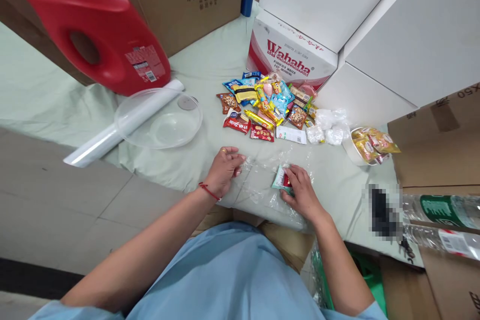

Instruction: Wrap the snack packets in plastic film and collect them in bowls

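A sheet of clear plastic film point(258, 180) lies crumpled on the pale green tablecloth in front of me. My left hand point(225, 169) pinches its left edge between thumb and fingers. On the film's right part rests a small snack packet point(281, 179), mint green with red. My right hand point(301, 191) has its fingers closed over the packet, covering its right side. Beyond both hands is a pile of wrapped snacks point(266, 105) in yellow, blue, red and brown. Several white, film-like bundles point(330, 127) sit at the pile's right.
A clear round bowl point(176, 127) and a roll of film point(90, 147) stand left, before a red jug point(97, 25). A white container point(356, 152) holds gold packets at right. Behind is a Wahaha carton point(288, 55); plastic bottles point(446, 210) lie far right.
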The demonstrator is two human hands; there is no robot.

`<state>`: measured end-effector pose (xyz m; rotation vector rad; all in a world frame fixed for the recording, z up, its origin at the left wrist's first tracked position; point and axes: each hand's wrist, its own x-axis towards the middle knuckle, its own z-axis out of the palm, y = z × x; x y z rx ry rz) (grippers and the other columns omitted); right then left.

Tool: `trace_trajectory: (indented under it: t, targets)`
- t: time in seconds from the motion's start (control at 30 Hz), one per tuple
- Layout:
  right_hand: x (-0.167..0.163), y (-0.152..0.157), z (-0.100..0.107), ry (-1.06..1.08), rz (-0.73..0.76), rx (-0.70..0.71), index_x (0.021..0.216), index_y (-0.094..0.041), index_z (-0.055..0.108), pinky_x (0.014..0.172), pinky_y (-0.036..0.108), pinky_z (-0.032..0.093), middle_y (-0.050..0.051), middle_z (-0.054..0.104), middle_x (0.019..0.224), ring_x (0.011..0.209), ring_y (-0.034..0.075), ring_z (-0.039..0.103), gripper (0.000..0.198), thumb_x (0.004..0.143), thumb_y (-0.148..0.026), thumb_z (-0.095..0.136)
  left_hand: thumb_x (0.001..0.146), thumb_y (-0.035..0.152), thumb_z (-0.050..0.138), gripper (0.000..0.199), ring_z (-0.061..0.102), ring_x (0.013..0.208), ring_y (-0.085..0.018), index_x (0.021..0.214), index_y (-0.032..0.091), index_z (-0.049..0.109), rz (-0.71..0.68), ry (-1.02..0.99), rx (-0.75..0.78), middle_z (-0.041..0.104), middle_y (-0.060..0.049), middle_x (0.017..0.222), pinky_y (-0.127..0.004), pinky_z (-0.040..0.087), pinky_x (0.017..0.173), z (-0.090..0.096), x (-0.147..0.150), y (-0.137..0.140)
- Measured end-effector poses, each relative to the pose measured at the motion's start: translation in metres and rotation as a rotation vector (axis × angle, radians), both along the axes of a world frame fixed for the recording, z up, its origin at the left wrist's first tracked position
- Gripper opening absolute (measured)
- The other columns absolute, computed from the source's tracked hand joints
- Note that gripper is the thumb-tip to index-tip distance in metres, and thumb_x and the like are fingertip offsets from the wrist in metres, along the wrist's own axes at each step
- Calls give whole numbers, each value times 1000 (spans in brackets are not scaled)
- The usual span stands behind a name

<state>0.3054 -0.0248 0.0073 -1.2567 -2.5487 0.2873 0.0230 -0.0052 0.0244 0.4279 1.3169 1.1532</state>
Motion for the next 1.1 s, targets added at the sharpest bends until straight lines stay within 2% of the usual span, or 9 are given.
trace_trajectory:
  t: [0.07,0.17,0.27,0.33,0.5,0.73,0.83,1.0,1.1]
  targets:
    - [0,0,-1,0,1,0,158,-24,34,114,64,42,18,52,138,139,37,43,73,91,-23,63,75,42,75,37,40,43,-5,94,20,53,-95,83,-22,67,2,80,-22,30,44,1,0,1]
    - [1,0,-1,-2,3,1,157,-23,35,114,63,42,18,52,138,139,37,43,72,91,-23,63,72,61,74,46,53,58,-11,85,18,64,-363,279,74,72,-3,85,-24,40,52,2,-4,6]
    - [1,0,-2,-4,5,15,157,-22,35,114,62,42,18,51,139,138,36,43,71,92,-24,63,62,58,81,46,65,81,-21,88,20,73,-642,439,214,76,-3,89,-29,50,70,2,-11,13]
    - [1,0,-2,-3,6,24,157,-22,34,114,62,43,18,51,139,137,36,44,71,92,-25,63,65,51,78,37,66,85,-23,86,21,74,-725,537,279,75,-2,87,-33,52,80,1,-14,17]
    - [2,-1,-3,-14,-7,7,159,-25,31,111,62,44,18,51,140,136,36,45,74,92,-26,62,72,48,77,28,62,98,-26,74,22,66,-590,783,471,67,-5,92,-39,47,97,0,-5,19]
    - [0,-1,0,-15,1,16,158,-24,31,111,61,44,18,49,140,132,35,46,73,92,-24,62,66,19,80,34,58,75,-17,96,20,64,-548,843,472,61,-3,101,-32,48,76,0,21,25]
    - [0,-2,1,-23,-13,-8,157,-23,34,112,61,44,17,50,139,130,35,48,72,90,-23,63,73,26,77,15,59,79,-21,82,21,66,-604,885,523,63,-2,83,-32,44,78,2,26,32]
    - [-1,-3,1,-28,-34,-24,154,-23,38,112,60,44,17,51,139,129,34,49,69,90,-25,63,90,40,58,25,59,71,-18,73,22,61,-374,763,359,65,0,70,-28,40,69,-1,21,41]
    - [-1,-3,1,-23,-30,-8,155,-23,38,112,59,44,17,51,139,130,34,49,69,91,-25,63,92,45,53,34,55,60,-18,67,23,56,-348,739,269,59,2,56,-28,36,63,-5,14,42]
